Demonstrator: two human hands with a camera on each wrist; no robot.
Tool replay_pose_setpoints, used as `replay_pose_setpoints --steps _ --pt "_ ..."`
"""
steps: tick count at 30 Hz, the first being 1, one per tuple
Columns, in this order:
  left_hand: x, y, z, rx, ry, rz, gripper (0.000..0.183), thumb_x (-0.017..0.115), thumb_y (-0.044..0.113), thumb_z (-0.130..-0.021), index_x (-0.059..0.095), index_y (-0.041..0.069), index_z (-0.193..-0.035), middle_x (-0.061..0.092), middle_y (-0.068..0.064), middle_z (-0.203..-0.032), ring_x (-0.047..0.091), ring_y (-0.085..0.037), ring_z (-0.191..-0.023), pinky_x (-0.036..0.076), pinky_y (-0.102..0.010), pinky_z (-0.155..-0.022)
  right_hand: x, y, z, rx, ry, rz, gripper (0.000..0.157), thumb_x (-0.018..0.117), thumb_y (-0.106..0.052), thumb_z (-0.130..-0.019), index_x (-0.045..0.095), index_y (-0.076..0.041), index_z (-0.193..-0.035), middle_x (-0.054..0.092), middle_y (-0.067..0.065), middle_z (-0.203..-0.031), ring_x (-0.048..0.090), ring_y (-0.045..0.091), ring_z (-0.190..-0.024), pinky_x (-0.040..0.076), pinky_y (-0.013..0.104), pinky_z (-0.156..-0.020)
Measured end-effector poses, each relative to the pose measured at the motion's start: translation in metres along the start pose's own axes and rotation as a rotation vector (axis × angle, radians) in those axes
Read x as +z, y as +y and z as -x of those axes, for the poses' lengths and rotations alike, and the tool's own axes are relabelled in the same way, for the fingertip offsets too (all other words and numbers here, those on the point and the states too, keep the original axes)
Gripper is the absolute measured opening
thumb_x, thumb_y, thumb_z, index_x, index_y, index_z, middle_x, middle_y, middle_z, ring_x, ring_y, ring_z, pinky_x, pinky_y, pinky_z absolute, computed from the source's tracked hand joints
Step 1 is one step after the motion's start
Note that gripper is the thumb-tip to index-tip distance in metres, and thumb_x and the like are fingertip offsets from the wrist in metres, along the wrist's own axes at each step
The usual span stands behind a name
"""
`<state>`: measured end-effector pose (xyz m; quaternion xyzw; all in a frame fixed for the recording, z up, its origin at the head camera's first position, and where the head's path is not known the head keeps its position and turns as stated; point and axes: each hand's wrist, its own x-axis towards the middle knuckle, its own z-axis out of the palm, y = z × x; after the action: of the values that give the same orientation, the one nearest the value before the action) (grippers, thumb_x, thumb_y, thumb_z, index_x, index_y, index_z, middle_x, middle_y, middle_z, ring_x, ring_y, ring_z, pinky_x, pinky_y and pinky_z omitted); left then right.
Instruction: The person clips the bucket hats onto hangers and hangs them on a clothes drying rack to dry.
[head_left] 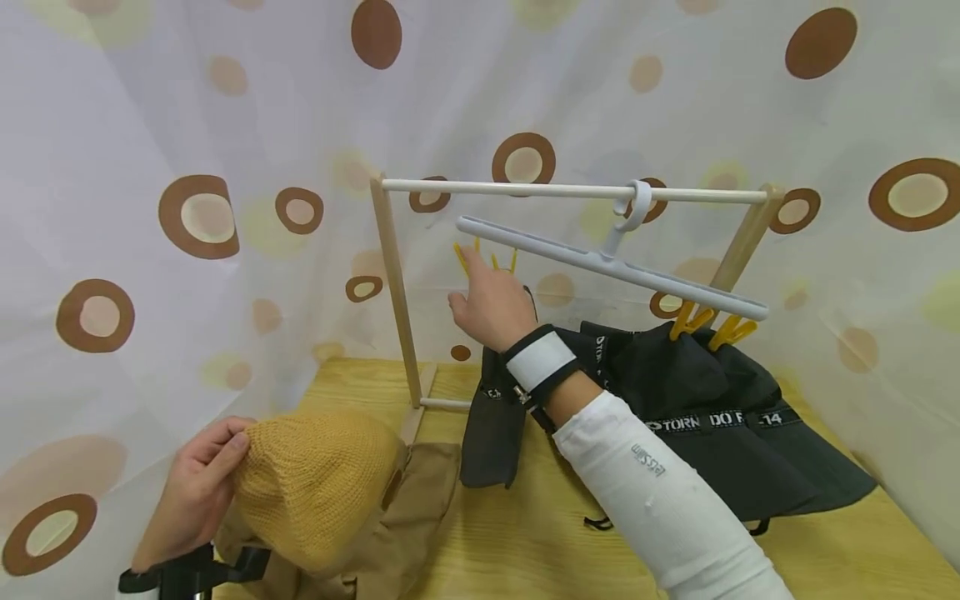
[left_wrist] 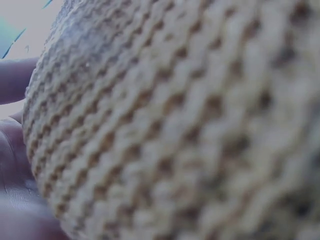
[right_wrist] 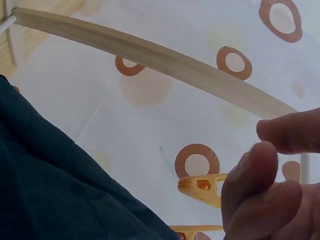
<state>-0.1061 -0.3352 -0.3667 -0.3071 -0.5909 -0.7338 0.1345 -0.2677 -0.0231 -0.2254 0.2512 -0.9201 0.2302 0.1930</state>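
My left hand (head_left: 198,479) pinches the edge of a mustard-yellow knit beanie (head_left: 322,475) between thumb and fingers. Its ribbed knit (left_wrist: 150,120) fills most of the left wrist view. My right hand (head_left: 495,304) is raised under the left end of a white hanger (head_left: 555,247), index finger pointing up beside a yellow clip (head_left: 460,257). In the right wrist view its fingers (right_wrist: 250,185) are loosely bent and overlap the handle end of the clip (right_wrist: 200,190). Dark trousers or a similar garment (head_left: 720,450) hang from yellow clips (head_left: 731,332) at the hanger's right end.
The hanger hooks over the white bar (head_left: 487,187) of a wooden rack (head_left: 397,292) on a wood-grain table (head_left: 540,542). Brown folded cloth (head_left: 420,500) lies under the beanie. A dotted curtain (head_left: 262,125) surrounds the table at the back and sides.
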Motion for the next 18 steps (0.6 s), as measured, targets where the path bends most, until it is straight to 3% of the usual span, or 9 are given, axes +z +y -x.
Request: replay_pose_setpoints --steps 10,18 --pt "0.006 -0.012 0.002 -0.048 -0.012 -0.059 0.042 0.024 -0.013 -0.103 0.061 0.001 -0.116 0.068 0.002 -0.107 0.064 -0.005 -0.096 0.052 -0.020 -0.081 0.006 0.004 -0.015 0.092 -0.025 0.118 0.055 0.053 -0.016 -0.095 0.041 -0.009 -0.148 0.042 0.001 -0.054 0.035 0.016 -0.043 0.026 0.028 -0.042" --pt "0.008 -0.017 0.000 -0.112 0.025 -0.126 0.039 0.028 -0.008 -0.104 0.063 0.006 -0.113 0.068 0.005 -0.102 0.063 -0.004 -0.091 0.051 -0.020 -0.077 0.012 0.007 -0.013 0.055 0.044 0.217 0.034 0.056 -0.017 -0.095 0.057 -0.007 -0.128 0.061 0.009 -0.069 0.047 0.022 -0.050 0.032 0.032 -0.045"
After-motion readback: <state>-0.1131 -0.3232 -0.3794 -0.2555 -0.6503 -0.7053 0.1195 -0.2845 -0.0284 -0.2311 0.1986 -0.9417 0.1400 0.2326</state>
